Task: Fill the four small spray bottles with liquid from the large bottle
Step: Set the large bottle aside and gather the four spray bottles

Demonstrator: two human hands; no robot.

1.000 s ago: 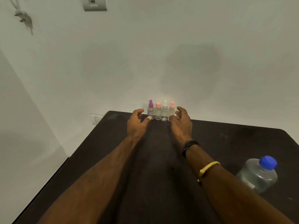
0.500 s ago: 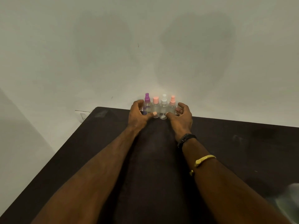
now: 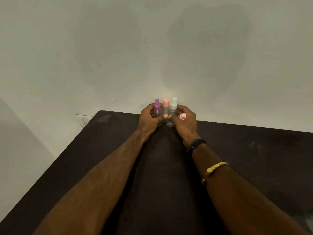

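Note:
Small clear spray bottles stand in a row at the far edge of the dark table [image 3: 105, 158]: a purple-capped bottle [image 3: 157, 106], a pink-capped bottle [image 3: 166, 104] and a white-capped bottle [image 3: 173, 106]. A second pink-capped bottle [image 3: 183, 116] leans toward me at the right end. My left hand [image 3: 149, 118] curls round the purple-capped and first pink-capped bottles. My right hand [image 3: 186, 122] curls round the white-capped and tilted pink-capped bottles. My thumbs meet in front of the row. A blurred corner of the large bottle [image 3: 306, 221] shows at the bottom right.
A pale wall [image 3: 152, 48] rises directly behind the bottles. The table's left edge runs diagonally down to the lower left, with pale floor beyond it.
Both hands went from open, reaching toward the row, to closed round the bottles. The rightmost pink-capped bottle has tipped toward me. The view shifted, moving the large bottle almost out of frame.

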